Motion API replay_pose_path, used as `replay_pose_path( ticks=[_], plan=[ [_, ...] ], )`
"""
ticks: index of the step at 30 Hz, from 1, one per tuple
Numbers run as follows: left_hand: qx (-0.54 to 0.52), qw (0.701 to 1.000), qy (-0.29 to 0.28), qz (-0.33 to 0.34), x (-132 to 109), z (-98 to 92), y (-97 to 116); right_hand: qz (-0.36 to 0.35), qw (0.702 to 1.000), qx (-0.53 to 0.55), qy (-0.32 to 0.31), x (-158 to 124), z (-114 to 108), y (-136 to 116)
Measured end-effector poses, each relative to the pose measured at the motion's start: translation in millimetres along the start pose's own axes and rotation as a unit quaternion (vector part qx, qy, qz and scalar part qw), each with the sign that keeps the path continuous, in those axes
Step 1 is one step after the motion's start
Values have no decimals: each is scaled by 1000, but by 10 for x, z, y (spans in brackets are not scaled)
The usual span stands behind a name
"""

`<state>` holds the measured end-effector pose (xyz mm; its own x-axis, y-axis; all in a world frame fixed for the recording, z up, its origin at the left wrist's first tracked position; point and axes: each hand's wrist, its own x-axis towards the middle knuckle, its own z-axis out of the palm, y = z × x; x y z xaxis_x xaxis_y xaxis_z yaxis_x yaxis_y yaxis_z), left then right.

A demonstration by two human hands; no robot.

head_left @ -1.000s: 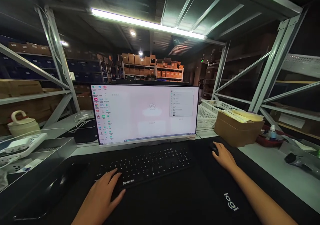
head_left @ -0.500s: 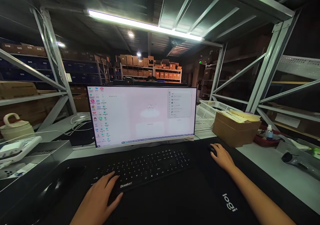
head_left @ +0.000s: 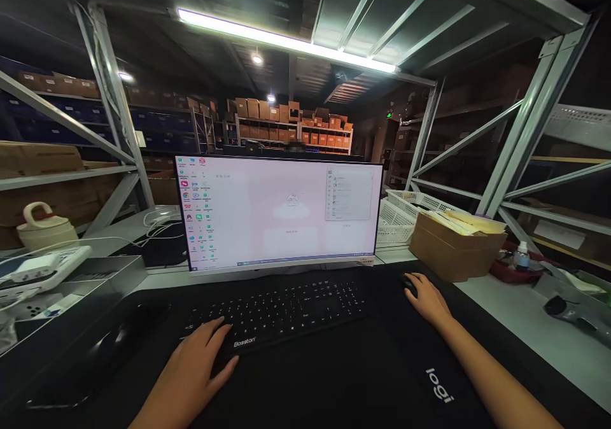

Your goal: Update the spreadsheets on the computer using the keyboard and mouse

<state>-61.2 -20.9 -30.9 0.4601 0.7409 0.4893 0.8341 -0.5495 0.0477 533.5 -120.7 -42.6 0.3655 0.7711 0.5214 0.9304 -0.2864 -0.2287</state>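
Observation:
My left hand [head_left: 195, 360] rests on the left end of a black keyboard [head_left: 291, 309], its fingers spread over the keys and its thumb out beside the front edge. At the right, my right hand [head_left: 427, 300] is curled over a black computer mouse [head_left: 407, 282], which the fingers mostly cover. Both lie on a large black desk mat [head_left: 334, 378]. Behind the keyboard stands a lit monitor [head_left: 248, 225], showing desktop icons down the left side and a small list window at the upper right.
A cardboard box [head_left: 442, 247] of papers and white plastic baskets [head_left: 394, 225] stand right of the monitor. Farther right are a spray bottle [head_left: 521, 255] and a handheld scanner [head_left: 570, 311]. On the left are a cream handled container [head_left: 48, 230] and a grey metal tray [head_left: 112, 286]. Rack posts frame the desk.
The camera view has tilted slightly, so the scene sits a little farther right. My left hand stays at the keyboard and my right hand stays on the mouse.

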Motion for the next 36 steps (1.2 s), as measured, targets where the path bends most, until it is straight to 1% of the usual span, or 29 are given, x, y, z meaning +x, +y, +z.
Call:
replay_pose_path(
  ticks=[8, 13, 18, 22, 29, 36],
  plan=[
    [9, 1000, 3, 5, 7, 9, -7, 9, 1000, 8, -2, -8, -51, -46],
    [-2, 1000, 18, 4, -3, 71, -58, 13, 1000, 13, 9, -2, -63, -71],
    [-15, 1000, 17, -6, 11, 131, -117, 21, 999, 27, 1, -1, -75, -101],
    [-14, 1000, 8, -11, 31, 116, -111, 23, 999, 39, -10, -13, -111, -126],
    [-17, 1000, 12, -12, 21, 132, -126, 20, 999, 25, -34, -10, -144, -134],
    [-26, 999, 23, -8, 28, 115, -115, 4, 999, 23, -26, 2, -79, -85]
  ],
)
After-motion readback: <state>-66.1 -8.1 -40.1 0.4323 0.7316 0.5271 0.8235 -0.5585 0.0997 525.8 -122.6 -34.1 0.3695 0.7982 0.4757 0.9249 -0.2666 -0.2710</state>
